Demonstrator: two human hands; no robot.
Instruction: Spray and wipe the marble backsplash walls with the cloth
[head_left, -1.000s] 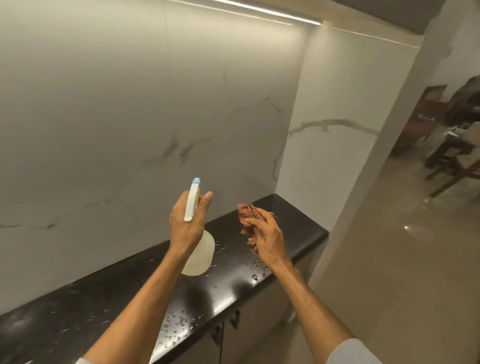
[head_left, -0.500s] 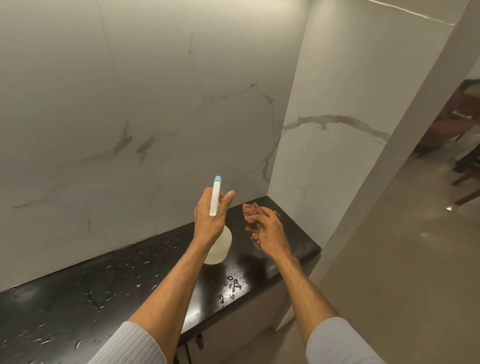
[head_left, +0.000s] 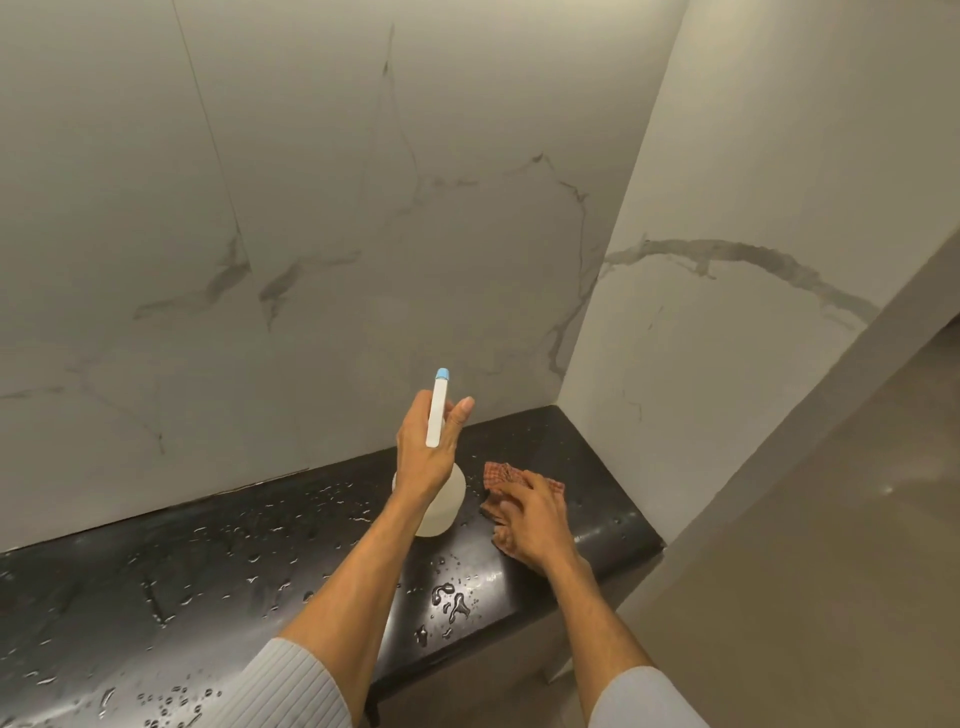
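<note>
My left hand (head_left: 425, 456) grips a white spray bottle (head_left: 448, 501) by its neck, the blue-tipped nozzle aimed at the white marble back wall (head_left: 311, 218). A red checked cloth (head_left: 503, 480) lies bunched on the black counter (head_left: 592, 488) just right of the bottle. My right hand (head_left: 530, 519) rests on top of it, fingers pressing it onto the counter. The marble side wall (head_left: 727, 291) with a grey vein meets the back wall at the corner, right of both hands.
The black counter is wet, with water drops and small puddles (head_left: 452, 603) near its front edge. A beige pillar (head_left: 852, 457) and floor lie to the right of the counter's end.
My right hand has dropped from mid-air onto the counter with the cloth. The left hand keeps the bottle raised. The view has shifted closer to the corner.
</note>
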